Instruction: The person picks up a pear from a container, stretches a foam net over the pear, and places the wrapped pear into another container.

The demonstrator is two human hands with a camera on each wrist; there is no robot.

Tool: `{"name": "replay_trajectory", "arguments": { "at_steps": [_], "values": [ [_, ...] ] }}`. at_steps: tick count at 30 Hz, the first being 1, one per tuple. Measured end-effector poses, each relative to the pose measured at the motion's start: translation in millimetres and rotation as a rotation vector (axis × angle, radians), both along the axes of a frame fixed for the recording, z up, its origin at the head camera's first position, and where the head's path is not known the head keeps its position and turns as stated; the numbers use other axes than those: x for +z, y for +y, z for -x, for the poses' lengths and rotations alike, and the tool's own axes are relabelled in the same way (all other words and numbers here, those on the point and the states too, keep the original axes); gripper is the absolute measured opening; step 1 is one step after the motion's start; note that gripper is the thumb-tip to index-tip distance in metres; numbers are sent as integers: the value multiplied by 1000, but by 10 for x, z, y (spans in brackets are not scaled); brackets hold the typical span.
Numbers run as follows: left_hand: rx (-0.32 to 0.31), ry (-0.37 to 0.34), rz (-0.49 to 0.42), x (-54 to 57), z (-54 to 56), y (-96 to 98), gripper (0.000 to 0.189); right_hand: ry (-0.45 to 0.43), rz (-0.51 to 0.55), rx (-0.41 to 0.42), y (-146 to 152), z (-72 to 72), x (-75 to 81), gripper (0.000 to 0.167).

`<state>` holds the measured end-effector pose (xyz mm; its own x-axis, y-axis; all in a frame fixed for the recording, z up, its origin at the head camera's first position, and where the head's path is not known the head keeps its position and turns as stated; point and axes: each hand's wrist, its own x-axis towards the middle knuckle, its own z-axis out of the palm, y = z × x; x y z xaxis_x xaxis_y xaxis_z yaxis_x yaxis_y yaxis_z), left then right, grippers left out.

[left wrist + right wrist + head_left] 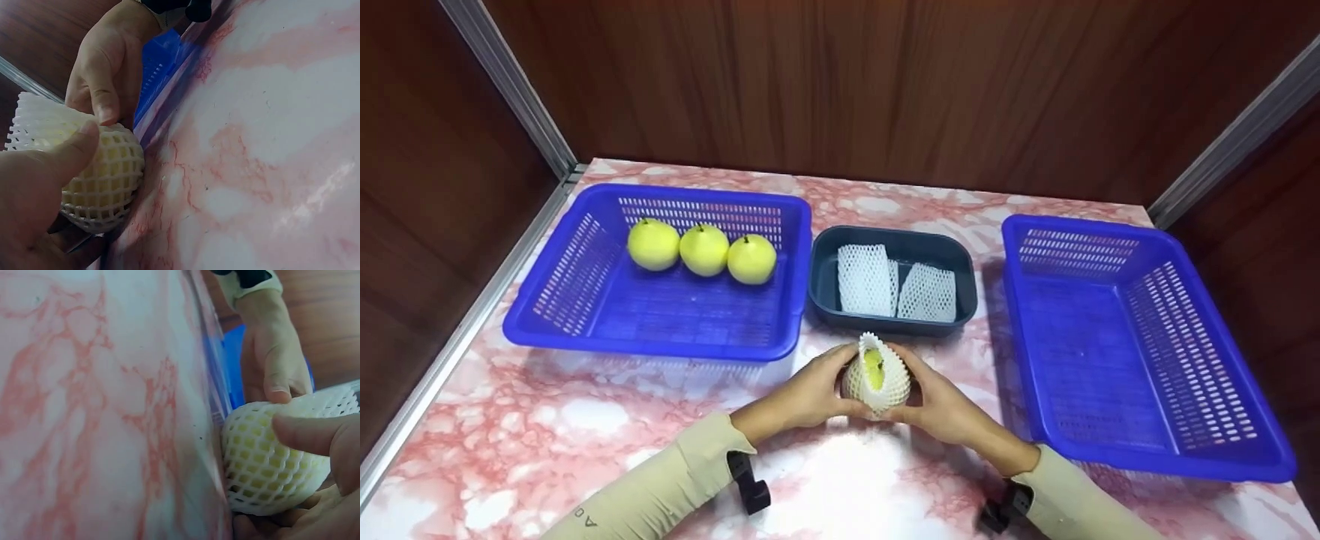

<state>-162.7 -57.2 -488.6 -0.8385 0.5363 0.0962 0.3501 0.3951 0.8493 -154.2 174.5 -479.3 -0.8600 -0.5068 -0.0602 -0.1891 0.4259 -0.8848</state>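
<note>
A yellow-green pear (874,366) sits inside a white foam net sleeve (894,384), whose open top shows the stem. My left hand (808,390) grips its left side, thumb on the near face and fingers curled behind. On the opposite side my right hand (943,401) grips it the same way. In the left wrist view the stretched netting (109,174) wraps the round fruit, and its loose end sticks out past the fruit. Both thumbs press on the sleeve in the right wrist view, where the mesh (264,461) fits snugly round the pear's base.
Three pears (703,250) stand in the blue basket (660,346) at the left. Behind the hands is a dark bin (885,324) with several flat foam net sleeves (864,279). Another blue basket (1080,352) stands at the right. Wood-look panels (840,90) enclose the marbled table (585,427).
</note>
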Motion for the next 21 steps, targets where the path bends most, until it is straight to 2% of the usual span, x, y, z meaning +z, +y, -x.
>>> {"name": "replay_trajectory", "arguments": {
  "at_steps": [3,8,12,17,21],
  "values": [
    [7,8,47,-12,-7,13,94,19,-30,-27,-17,-9,-27,92],
    [18,-2,45,-37,-12,37,96,26,-39,-51,-22,-1,-52,94],
    [22,-16,0,-43,-3,51,95,10,-20,-53,8,20,-47,92],
    [53,-68,-73,-31,5,44,95,-35,44,-32,14,47,-26,91],
    [61,-142,-228,-14,14,47,91,-102,140,-33,20,63,10,92]
  ]
}}
